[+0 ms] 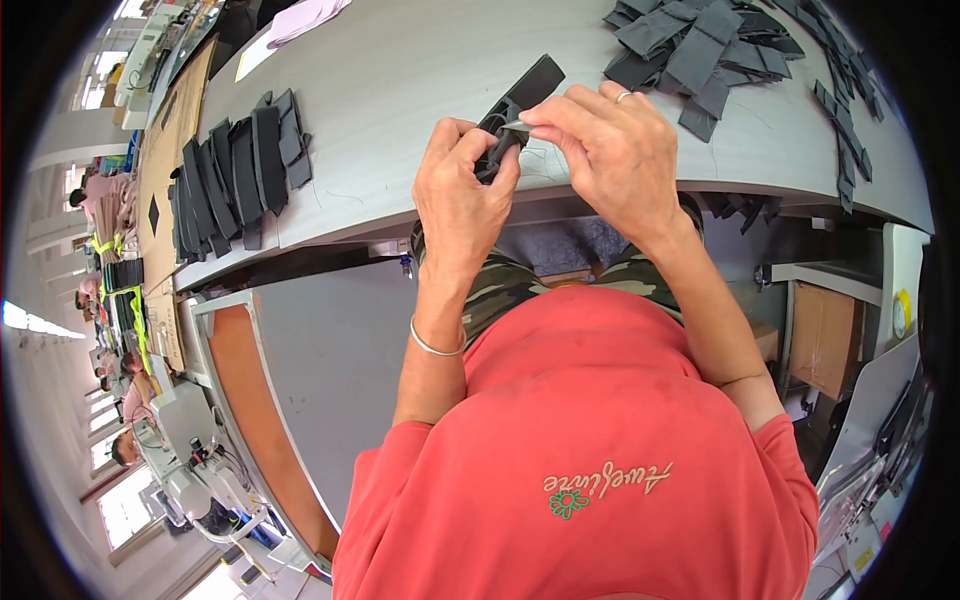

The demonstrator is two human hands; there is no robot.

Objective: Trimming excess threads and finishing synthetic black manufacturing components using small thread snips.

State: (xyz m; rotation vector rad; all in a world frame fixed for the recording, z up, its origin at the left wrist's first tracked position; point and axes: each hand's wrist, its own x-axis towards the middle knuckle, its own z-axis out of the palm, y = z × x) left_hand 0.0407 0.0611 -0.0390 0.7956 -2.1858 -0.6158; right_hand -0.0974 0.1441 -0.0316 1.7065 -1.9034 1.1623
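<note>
My left hand (458, 195) is closed on a black fabric strip (533, 84), pinching its lower end between thumb and fingers above the table's near edge. The strip slants up to the right, and my fingers hide part of it. Close against it, my right hand (622, 150) pinches a small pale, pointed piece (515, 126) between thumb and forefinger. Its tip meets the strip near my left thumb; its exact kind is too small to tell. Loose dark threads lie on the table just below.
A row of dark fabric strips (240, 165) lies on the grey table (400, 90) at left. A heap of similar pieces (690, 50) is at far right. Pink papers (305, 18) lie at the back. A sewing machine (190, 440) and several people are farther left.
</note>
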